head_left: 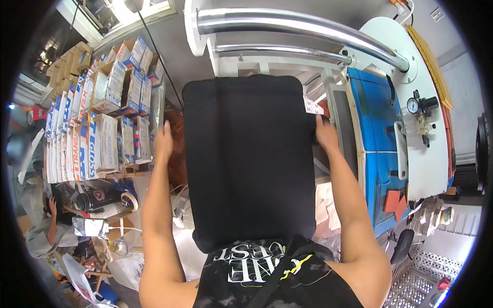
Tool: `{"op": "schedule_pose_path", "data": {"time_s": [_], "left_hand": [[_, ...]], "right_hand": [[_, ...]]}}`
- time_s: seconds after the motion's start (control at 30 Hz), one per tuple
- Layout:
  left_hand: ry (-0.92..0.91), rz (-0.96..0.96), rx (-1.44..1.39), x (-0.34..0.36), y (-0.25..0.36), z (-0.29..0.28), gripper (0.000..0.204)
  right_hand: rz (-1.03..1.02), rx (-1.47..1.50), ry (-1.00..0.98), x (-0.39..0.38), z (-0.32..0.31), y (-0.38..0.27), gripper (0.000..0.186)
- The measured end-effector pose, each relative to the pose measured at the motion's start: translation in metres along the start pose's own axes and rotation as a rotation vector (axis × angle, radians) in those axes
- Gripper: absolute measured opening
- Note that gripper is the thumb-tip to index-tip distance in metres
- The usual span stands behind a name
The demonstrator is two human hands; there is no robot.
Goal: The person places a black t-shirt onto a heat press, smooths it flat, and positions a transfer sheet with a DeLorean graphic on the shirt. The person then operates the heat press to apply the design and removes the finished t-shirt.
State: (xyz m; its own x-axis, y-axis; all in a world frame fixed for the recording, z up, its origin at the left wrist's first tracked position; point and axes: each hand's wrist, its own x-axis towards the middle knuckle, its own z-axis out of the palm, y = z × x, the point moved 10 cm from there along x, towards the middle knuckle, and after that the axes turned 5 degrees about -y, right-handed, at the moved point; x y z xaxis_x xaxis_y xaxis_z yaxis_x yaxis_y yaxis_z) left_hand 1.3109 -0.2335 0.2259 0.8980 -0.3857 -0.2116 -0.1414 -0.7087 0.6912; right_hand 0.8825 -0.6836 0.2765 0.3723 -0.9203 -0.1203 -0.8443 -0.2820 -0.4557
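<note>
A black cloth (251, 159) lies smooth over a broad rounded-corner panel in front of my chest. My left hand (164, 143) is beside its left edge, with a narrow gap between; its fingers point forward, look stretched out and hold nothing that I can see. At the upper right edge, my right hand (325, 132) is close against the cloth. Some of its fingers are hidden, so its grip is unclear. Just beyond those fingertips, a small white printed label sheet (314, 106) shows beside the cloth.
Long film boxes (110, 87) are stacked at left. Chrome rollers (292, 25) span the far side, joining a white machine housing (431, 169) with a pressure gauge (413, 106). A blue-covered panel (377, 138) stands at right. Another person's hand (52, 205) shows at far left.
</note>
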Motion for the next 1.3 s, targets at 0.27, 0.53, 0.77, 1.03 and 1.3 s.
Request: {"op": "schedule_pose_path", "data": {"time_s": [0.27,0.53,0.77,1.03,1.3], "left_hand": [[-0.511,-0.118,-1.390,-0.027,-0.056,0.125,0.091],[-0.341,-0.266,-1.597,0.049,-0.100,0.047,0.052],[-0.118,-0.251,-1.416,0.058,-0.135,0.064,0.046],[-0.154,-0.224,-1.529,0.044,-0.106,0.074,0.049],[-0.191,-0.237,-1.500,0.053,-0.102,0.078,0.049]], "right_hand": [[0.387,1.703,-0.892,-0.068,0.122,0.019,0.096],[0.361,1.697,-0.304,0.045,0.107,0.099,0.052],[0.249,1.146,0.076,0.071,0.109,0.168,0.059],[0.563,1.462,-0.310,0.046,0.127,0.149,0.058],[0.523,1.524,-0.420,0.052,0.136,0.159,0.060]]}}
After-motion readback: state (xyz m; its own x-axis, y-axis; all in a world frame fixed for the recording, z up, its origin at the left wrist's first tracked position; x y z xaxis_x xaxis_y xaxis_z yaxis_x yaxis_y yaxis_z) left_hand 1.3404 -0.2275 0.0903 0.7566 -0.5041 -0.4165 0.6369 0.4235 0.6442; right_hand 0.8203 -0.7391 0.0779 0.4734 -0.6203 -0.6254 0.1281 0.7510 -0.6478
